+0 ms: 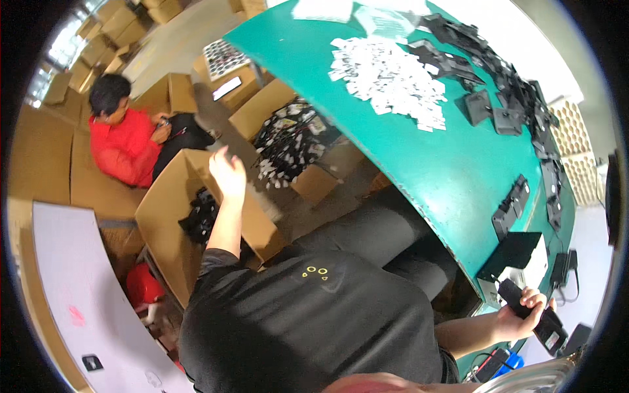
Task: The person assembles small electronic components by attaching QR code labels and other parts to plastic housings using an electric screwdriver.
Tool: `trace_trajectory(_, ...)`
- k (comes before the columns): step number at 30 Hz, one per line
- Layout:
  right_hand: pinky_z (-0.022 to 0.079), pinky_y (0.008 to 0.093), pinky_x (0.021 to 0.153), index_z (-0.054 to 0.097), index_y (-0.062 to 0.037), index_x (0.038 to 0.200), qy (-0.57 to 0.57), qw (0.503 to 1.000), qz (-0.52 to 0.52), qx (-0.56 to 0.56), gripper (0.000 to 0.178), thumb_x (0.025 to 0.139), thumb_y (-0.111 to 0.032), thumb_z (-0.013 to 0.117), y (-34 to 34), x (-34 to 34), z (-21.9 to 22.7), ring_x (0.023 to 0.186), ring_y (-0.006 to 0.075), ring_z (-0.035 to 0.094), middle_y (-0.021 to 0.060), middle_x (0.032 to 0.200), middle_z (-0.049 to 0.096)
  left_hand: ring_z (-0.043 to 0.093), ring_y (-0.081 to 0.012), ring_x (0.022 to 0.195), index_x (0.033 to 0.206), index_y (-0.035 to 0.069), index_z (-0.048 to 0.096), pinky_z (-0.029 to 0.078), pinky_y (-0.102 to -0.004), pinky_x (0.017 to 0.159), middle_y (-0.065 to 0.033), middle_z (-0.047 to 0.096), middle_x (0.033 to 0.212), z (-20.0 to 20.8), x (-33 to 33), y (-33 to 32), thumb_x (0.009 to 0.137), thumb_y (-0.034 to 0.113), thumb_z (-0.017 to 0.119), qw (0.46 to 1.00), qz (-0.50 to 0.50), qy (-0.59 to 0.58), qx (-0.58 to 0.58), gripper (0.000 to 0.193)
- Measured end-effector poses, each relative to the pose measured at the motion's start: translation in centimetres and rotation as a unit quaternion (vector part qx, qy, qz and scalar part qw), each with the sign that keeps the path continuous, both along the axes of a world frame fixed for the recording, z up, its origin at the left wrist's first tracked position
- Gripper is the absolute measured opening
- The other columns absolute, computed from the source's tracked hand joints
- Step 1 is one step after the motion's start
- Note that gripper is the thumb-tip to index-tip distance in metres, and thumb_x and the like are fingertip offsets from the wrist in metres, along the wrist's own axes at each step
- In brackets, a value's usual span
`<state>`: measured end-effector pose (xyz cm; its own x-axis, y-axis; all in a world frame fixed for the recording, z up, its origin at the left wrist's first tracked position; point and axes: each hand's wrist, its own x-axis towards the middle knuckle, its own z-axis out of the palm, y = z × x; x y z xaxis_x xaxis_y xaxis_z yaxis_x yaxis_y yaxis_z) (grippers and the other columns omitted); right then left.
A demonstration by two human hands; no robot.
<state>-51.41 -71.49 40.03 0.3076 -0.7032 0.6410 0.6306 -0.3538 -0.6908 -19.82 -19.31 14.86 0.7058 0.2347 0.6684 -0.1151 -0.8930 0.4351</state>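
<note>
Smooth green tabletop (pixel 426 173) bears spread heap of small white rectangular pieces (pixel 386 82); black plastic devices (pixel 507 121) along right side; black-and-white box (pixel 514 254).

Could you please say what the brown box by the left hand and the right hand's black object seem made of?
The brown box looks like matt cardboard, with stiff, folded walls. The black object is probably plastic, dark and smooth-looking, though coated metal is possible.

Right fingers (pixel 534 300) around black device (pixel 512 295), green table (pixel 432 170)
</note>
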Motion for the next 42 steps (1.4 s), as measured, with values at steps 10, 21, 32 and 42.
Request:
trace_trajectory(10, 0.036, 0.0288, 0.062, 0.045, -0.0016, 0.117, -0.002, 0.999, 0.024, -0.025, 0.032, 0.087, -0.009, 0.054, 0.1, 0.4, 0.6, 0.060, 0.0131, 0.043, 0.0037, 0.070, 0.046, 0.030, -0.0452, 0.129, 0.141, 0.010, 0.032, 0.029, -0.0573, 0.104, -0.0195, 0.032, 0.143, 19.1, 15.5, -37.6, 0.076, 0.046, 0.067, 0.884, -0.429, 0.094, 0.160, 0.083)
trace_trajectory(21, 0.039, 0.0266, 0.053, 0.046, -0.0042, 0.117, 0.007, 0.994, -0.069, -0.085, 0.039, 0.082, -0.010, 0.062, -1.4, -2.0, -0.4, 0.052, 0.0144, 0.047, 0.0052, 0.066, 0.051, 0.024, -0.0411, 0.136, 0.143, 0.019, 0.034, 0.020, -0.0684, 0.104, -0.0135, 0.030, 0.148, 16.7, 20.8, -59.9, 0.069, 0.069, 0.060, 0.816, -0.401, 0.370, 0.188, 0.093)
trace_trajectory(32, 0.039, 0.0276, 0.058, 0.044, -0.0047, 0.118, -0.004, 0.999, -0.029, -0.016, 0.037, 0.084, -0.011, 0.058, -1.9, -3.5, -1.2, 0.056, 0.0140, 0.047, 0.0061, 0.069, 0.049, 0.057, -0.0340, 0.107, 0.119, 0.008, 0.053, 0.045, -0.0426, 0.093, -0.0171, 0.059, 0.113, 14.0, 9.5, -59.4, 0.076, 0.024, 0.067, 0.650, -0.677, 0.190, 0.290, 0.048)
trace_trajectory(42, 0.040, 0.0303, 0.059, 0.043, -0.0049, 0.119, -0.014, 0.999, 0.019, 0.031, 0.039, 0.083, -0.011, 0.058, -0.9, -3.0, -1.2, 0.057, 0.0158, 0.047, 0.0056, 0.068, 0.048, 0.035, -0.0209, 0.135, 0.100, 0.016, 0.063, 0.014, -0.0641, 0.110, 0.0024, 0.059, 0.122, 16.0, 2.9, -44.8, 0.079, 0.004, 0.053, 0.421, -0.829, 0.028, 0.367, 0.027)
